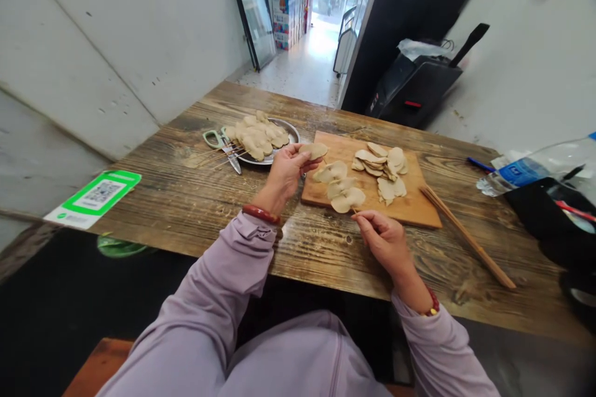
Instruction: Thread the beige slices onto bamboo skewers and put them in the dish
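Observation:
My left hand (287,169) is closed, pinching a thin beige slice (315,150) just left of the wooden cutting board (414,206). My right hand (384,237) is closed on the near end of a thin skewer (354,211) with three beige slices (341,186) threaded on it, lying over the board. A loose pile of slices (382,167) rests on the board's far part. A metal plate (291,129) of finished skewers (258,133) stands to the left.
Scissors with green handles (222,144) lie beside the plate. A bundle of bare skewers (465,236) lies right of the board. A green QR card (95,197) is at the table's left edge. A plastic bottle (535,167) and a black bag (549,211) are at the right.

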Tool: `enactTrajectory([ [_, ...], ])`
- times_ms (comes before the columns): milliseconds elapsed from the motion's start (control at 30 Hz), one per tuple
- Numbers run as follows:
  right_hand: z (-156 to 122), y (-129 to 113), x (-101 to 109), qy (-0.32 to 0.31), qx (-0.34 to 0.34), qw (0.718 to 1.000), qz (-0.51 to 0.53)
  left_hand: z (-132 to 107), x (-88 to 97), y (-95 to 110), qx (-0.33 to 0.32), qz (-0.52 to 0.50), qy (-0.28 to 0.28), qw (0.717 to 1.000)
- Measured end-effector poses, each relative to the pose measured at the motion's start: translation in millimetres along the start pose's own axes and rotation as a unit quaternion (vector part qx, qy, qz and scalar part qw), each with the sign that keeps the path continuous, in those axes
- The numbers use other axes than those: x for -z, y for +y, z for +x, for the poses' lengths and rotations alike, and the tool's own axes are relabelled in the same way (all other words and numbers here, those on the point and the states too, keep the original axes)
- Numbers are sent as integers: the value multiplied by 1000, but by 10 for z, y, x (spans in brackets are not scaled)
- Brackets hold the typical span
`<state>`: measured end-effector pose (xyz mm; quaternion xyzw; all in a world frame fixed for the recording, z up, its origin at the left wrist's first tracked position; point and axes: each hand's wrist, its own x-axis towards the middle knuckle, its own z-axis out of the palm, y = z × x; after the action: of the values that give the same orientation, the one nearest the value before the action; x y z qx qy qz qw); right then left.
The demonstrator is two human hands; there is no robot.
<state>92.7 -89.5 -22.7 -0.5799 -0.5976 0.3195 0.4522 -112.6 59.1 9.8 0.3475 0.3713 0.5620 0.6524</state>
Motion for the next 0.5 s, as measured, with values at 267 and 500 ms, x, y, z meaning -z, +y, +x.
enactTrajectory([
  [267, -13, 37, -37, 23, 25, 998, -57, 18, -19, -30, -4, -3, 13, 1000],
  [500, -8, 50, -55, 10, 22, 998, -55, 21, -21, -49, -3, 1, 16, 1000],
])
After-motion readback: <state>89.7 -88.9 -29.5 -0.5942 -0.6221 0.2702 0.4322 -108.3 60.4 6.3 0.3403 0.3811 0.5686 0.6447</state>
